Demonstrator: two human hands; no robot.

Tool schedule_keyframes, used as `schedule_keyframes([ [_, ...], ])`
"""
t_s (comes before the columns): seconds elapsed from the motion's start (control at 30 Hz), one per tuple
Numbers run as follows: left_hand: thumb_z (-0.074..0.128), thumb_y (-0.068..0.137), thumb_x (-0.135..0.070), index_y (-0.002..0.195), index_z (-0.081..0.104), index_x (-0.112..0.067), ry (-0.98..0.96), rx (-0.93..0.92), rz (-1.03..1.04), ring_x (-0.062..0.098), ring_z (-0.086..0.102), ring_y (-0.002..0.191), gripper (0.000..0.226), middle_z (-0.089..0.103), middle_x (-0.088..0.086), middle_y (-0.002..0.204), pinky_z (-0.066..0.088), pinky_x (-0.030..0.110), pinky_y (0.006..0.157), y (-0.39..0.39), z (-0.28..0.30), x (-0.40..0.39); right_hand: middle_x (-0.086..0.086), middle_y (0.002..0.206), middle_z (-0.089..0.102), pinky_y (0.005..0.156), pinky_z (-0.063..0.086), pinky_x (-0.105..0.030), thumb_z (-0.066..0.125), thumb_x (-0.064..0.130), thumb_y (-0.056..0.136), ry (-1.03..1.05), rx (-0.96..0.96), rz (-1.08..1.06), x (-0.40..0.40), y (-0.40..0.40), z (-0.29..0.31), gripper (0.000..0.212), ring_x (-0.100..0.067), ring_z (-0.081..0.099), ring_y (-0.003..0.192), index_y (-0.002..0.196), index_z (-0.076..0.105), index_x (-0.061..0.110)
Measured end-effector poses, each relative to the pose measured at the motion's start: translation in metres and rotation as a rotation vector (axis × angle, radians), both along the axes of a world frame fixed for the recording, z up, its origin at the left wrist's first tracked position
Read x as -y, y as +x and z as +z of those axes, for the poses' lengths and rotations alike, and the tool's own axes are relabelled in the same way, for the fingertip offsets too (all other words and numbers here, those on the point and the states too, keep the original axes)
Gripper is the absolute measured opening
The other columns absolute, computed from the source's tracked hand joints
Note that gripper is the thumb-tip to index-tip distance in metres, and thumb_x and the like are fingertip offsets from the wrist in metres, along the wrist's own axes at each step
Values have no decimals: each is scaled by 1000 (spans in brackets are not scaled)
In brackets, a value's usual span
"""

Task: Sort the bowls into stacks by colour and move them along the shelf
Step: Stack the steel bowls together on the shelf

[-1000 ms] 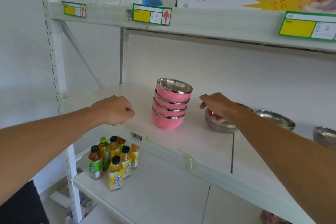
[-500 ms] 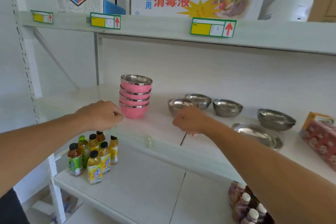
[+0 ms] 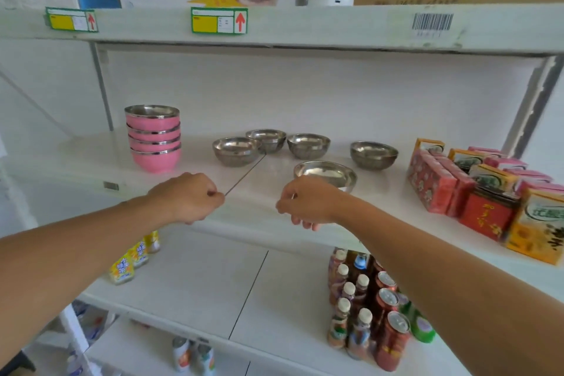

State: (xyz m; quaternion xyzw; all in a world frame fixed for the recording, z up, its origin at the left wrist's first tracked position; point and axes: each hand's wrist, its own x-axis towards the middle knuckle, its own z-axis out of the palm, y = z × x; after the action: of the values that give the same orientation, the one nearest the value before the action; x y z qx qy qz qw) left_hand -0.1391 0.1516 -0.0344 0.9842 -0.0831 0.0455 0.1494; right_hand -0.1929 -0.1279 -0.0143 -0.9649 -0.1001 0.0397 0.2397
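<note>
A stack of pink bowls [image 3: 154, 139] with steel rims stands at the left of the white middle shelf [image 3: 268, 223]. To its right several loose steel bowls sit apart: one [image 3: 235, 150] nearest the stack, two behind it [image 3: 267, 139] [image 3: 309, 145], one farther right [image 3: 374, 154], and one [image 3: 325, 174] near the front. My left hand [image 3: 187, 197] hovers at the shelf's front edge, fingers curled, holding nothing. My right hand [image 3: 308, 201] hangs just in front of the front steel bowl, fingers loosely curled, empty.
Red and orange drink cartons [image 3: 488, 192] crowd the shelf's right end. Boxes stand on the shelf above [image 3: 305, 27]. On the lower shelf, yellow bottles [image 3: 134, 259] stand at the left, bottles and cans [image 3: 369, 308] at the right.
The view has swung right, bringing more steel bowls and the cartons into sight. My right hand has drawn back from the steel bowls toward the shelf's front edge; both hands stay empty.
</note>
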Motion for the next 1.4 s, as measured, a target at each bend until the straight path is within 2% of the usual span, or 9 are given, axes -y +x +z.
schedule_keyframes([
  [0.2,52,84,-50,80,76,-16,-6,16,-86,9,69,40,41,77,-10,61,51,24,59,4,3,16,-7,86,81,51,57,-23,62,33,105,35,-59,-143,52,-26,-1,19,-18,73,63,100,75,21],
  [0.4,52,83,-52,79,74,-18,-63,32,-136,5,64,37,41,76,-12,60,50,25,58,15,-7,10,-13,75,75,47,54,-27,56,21,107,204,-32,-496,87,-34,4,23,-20,65,49,107,73,5],
  [0.57,51,87,-46,80,71,-15,-26,53,-166,19,70,50,38,80,0,68,60,32,68,21,-12,7,-25,83,77,40,50,-23,42,47,112,357,-16,-712,88,-20,-3,47,-22,63,36,123,54,2],
  [0.73,51,92,-42,81,70,-12,7,132,-163,30,73,72,37,76,6,75,55,36,67,38,0,10,-22,77,81,44,53,-25,48,54,109,374,-24,-742,95,15,-5,56,-26,68,44,116,58,0],
  [0.87,50,89,-42,67,62,-17,38,121,-127,21,59,55,36,63,-7,54,41,29,56,62,6,19,-18,73,78,47,44,-28,51,32,109,391,-83,-691,107,47,-8,43,-25,59,45,106,72,-6],
  [1.0,45,95,-50,87,78,-20,52,62,-59,24,76,71,45,80,0,85,65,39,76,87,19,27,-13,62,69,46,40,-28,50,21,102,345,-104,-631,120,79,-2,37,-21,53,43,81,73,1],
  [1.1,38,106,-55,96,77,-16,-40,64,58,28,78,68,56,82,9,80,66,41,80,109,25,32,-10,54,66,42,40,-25,49,21,102,335,-62,-602,131,105,7,35,-18,52,38,78,68,5],
  [1.23,30,108,-66,81,72,-5,-259,-20,278,25,62,46,79,81,14,66,56,31,60,141,21,38,-11,57,68,42,43,-26,49,21,100,356,-54,-541,135,135,10,35,-18,54,40,79,71,4],
  [1.4,34,107,-69,88,59,-11,-543,-122,456,16,46,29,66,69,13,64,38,19,39,173,9,44,-9,54,68,40,44,-21,49,17,97,399,-86,-470,131,148,6,34,-16,55,35,77,72,4],
])
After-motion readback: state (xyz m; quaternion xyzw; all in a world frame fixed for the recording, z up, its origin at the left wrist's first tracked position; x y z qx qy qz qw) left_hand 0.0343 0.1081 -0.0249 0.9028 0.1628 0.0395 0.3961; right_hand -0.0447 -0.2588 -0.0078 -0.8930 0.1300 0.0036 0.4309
